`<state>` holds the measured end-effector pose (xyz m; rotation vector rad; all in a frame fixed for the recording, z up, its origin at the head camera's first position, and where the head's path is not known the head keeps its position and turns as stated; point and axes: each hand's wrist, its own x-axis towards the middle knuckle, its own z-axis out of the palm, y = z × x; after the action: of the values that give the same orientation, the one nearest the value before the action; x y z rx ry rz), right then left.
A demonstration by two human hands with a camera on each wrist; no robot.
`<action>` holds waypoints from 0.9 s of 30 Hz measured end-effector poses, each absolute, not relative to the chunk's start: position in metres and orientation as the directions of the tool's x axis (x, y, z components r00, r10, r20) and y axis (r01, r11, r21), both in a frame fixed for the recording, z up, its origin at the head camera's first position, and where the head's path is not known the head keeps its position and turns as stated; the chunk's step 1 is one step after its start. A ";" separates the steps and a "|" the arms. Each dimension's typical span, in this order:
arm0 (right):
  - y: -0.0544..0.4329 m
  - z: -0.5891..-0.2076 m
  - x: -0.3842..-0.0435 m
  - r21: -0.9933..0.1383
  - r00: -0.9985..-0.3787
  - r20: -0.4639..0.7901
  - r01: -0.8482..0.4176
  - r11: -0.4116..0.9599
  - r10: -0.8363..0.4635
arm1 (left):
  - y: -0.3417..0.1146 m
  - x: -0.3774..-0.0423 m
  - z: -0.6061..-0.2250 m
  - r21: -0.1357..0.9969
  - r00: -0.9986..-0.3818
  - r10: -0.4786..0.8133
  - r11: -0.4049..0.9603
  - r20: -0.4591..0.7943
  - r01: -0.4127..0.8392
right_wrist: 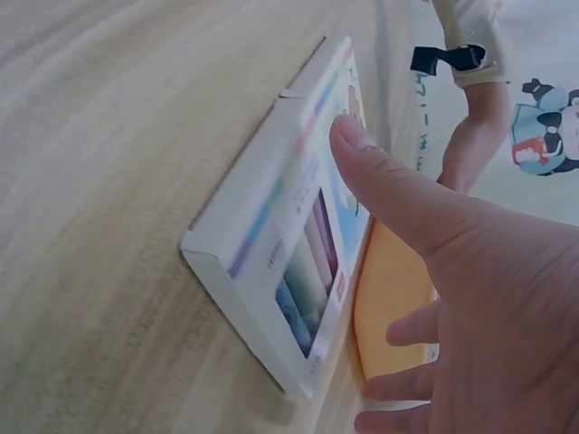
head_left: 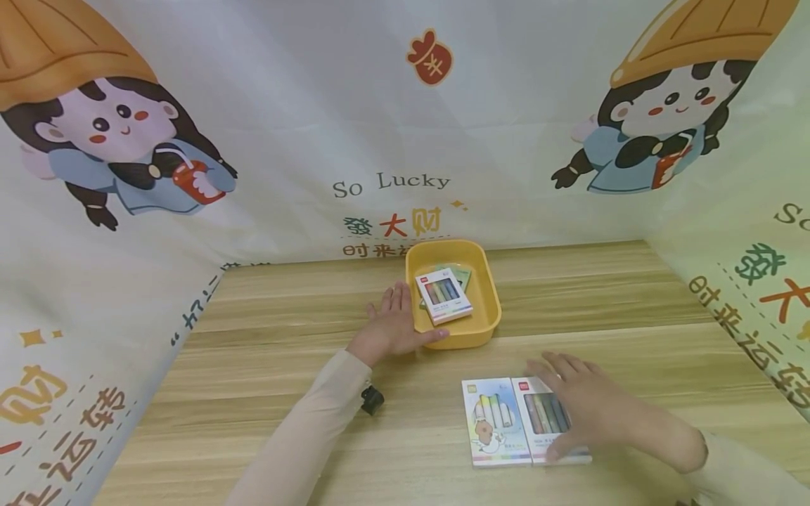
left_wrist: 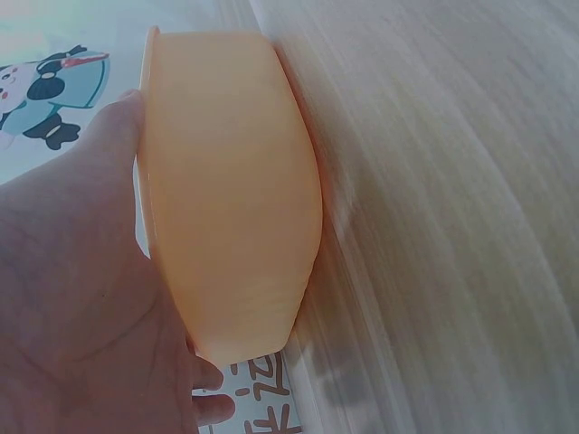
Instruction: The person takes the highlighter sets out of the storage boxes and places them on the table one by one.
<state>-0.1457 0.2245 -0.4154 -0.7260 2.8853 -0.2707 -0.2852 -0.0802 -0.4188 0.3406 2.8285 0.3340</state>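
Note:
At the front left corner of a yellow plastic basket (head_left: 486, 339), my left hand (head_left: 389, 332) rests with straight fingers along the side and its thumb at the rim. The left wrist view shows the basket's outer wall (left_wrist: 235, 190) beside that hand. Inside the basket, a white box of coloured sticks with a window (head_left: 454, 309) lies on a green card-like item (head_left: 464, 276), partly hidden. My right hand (head_left: 598, 407) hovers with spread fingers over a second windowed box (head_left: 538, 414), covering its right part. In the right wrist view, the thumb (right_wrist: 389, 176) reaches across above that box (right_wrist: 262, 235).
Left of the windowed box, edge to edge, lies a white and blue illustrated box (head_left: 496, 429). The wood-grain tabletop (head_left: 266, 337) is enclosed at the back and sides by a white printed cloth (head_left: 304, 105). A small black device (head_left: 372, 400) sits at my left wrist.

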 end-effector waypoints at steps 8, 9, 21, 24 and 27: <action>0.222 -0.401 -0.160 -0.212 -0.848 -0.149 -0.474 0.854 -0.508 | -0.081 -0.286 -0.419 0.254 -0.933 0.267 0.945 -0.240 0.206; 0.222 -0.398 -0.162 -0.214 -0.844 -0.158 -0.478 0.852 -0.513 | -0.082 -0.287 -0.420 0.253 -0.933 0.267 0.945 -0.240 0.206; 0.217 -0.382 -0.180 -0.162 -0.837 -0.169 -0.497 0.853 -0.520 | -0.082 -0.286 -0.421 0.248 -0.936 0.262 0.947 -0.233 0.204; 0.216 -0.379 -0.185 -0.144 -0.829 -0.153 -0.519 0.842 -0.537 | -0.082 -0.286 -0.421 0.250 -0.937 0.261 0.947 -0.232 0.202; 0.215 -0.376 -0.189 -0.141 -0.823 -0.146 -0.531 0.835 -0.549 | -0.082 -0.286 -0.421 0.256 -0.936 0.261 0.946 -0.234 0.200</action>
<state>-0.1892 0.2151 -0.3756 -0.8416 2.8347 -0.1404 -0.2861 -0.0819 -0.4206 0.3417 2.8333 0.3335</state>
